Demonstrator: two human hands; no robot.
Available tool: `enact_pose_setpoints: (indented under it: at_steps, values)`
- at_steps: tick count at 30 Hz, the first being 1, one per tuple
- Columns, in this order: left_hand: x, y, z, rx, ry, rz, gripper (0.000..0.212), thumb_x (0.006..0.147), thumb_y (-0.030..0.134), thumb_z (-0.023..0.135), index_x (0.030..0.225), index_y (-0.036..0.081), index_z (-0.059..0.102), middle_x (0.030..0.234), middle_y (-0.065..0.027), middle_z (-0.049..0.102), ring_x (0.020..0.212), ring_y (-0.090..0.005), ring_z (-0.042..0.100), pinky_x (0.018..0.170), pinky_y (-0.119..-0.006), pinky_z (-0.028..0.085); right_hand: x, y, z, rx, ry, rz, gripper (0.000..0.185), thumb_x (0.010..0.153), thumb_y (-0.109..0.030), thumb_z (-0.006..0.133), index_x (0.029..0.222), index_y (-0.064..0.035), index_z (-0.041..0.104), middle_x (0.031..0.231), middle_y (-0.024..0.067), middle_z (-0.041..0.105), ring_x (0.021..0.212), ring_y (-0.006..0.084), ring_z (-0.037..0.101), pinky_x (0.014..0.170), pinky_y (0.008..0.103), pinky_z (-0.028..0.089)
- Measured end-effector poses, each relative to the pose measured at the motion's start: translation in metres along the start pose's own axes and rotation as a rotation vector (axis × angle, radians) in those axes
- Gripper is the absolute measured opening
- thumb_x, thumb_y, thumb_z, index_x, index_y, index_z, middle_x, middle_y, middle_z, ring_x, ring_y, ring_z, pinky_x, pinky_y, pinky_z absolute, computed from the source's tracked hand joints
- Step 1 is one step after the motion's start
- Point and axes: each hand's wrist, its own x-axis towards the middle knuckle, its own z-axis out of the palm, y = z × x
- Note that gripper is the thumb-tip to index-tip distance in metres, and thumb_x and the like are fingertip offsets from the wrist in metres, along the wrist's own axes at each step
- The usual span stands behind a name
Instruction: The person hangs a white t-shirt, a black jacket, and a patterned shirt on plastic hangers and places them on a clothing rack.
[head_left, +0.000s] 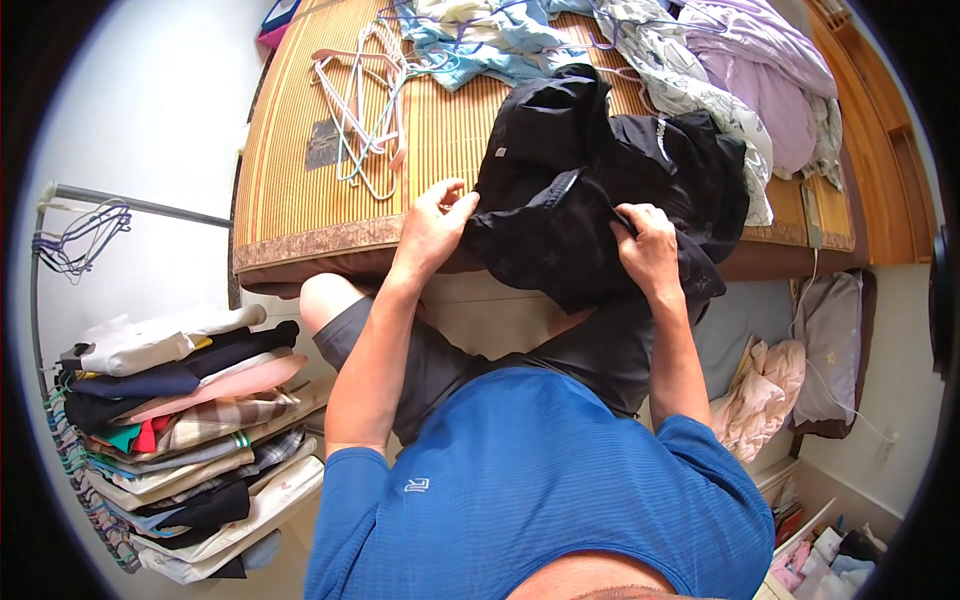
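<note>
A black garment (551, 142) lies partly on the bamboo mat of the bed, its near part hanging over the edge above my lap. A zipper shows near its middle, and white lettering marks its right side. My left hand (439, 221) pinches the garment's left edge between thumb and fingers. On the other side, my right hand (646, 244) grips a fold of the same cloth, fingers curled in. Just beyond my left hand rests a loose pile of pink, white and green clothes hangers (367, 112).
Light blue clothing (487, 64) and a lilac cloth (780, 97) are heaped at the bed's far side. At the left, a metal rack (142, 196) bears bare hangers (86, 236) and many hung clothes (202, 412). A white cable (806, 300) runs down at the right.
</note>
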Motion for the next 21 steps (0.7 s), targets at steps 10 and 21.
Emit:
enact_pose_setpoints:
  at_steps: [10, 21]
  values:
    - [0.024, -0.002, 0.026, 0.397, -0.034, 0.090, 0.024, 0.096, 0.020, 0.085, 0.106, 0.000, 0.077, 0.086, -0.0121, 0.075, 0.080, -0.0212, 0.071, 0.077, -0.038, 0.058, -0.024, 0.005, -0.025, 0.526, -0.068, 0.242, 0.027, 0.093, -0.002, 0.086, 0.119, -0.0014, 0.081, 0.108, 0.0104, 0.082, 0.099, 0.0217, 0.078, 0.092, 0.0338, 0.060]
    - [0.008, -0.005, -0.021, 0.022, 0.195, 0.065, 0.036, 0.099, 0.014, 0.082, 0.131, 0.000, 0.075, 0.108, -0.0101, 0.078, 0.084, -0.0150, 0.069, 0.078, -0.033, 0.060, -0.039, -0.018, -0.016, 0.345, 0.001, 0.053, 0.024, 0.084, 0.007, 0.075, 0.106, -0.0033, 0.077, 0.102, 0.0139, 0.077, 0.101, 0.0340, 0.076, 0.093, 0.0415, 0.060]
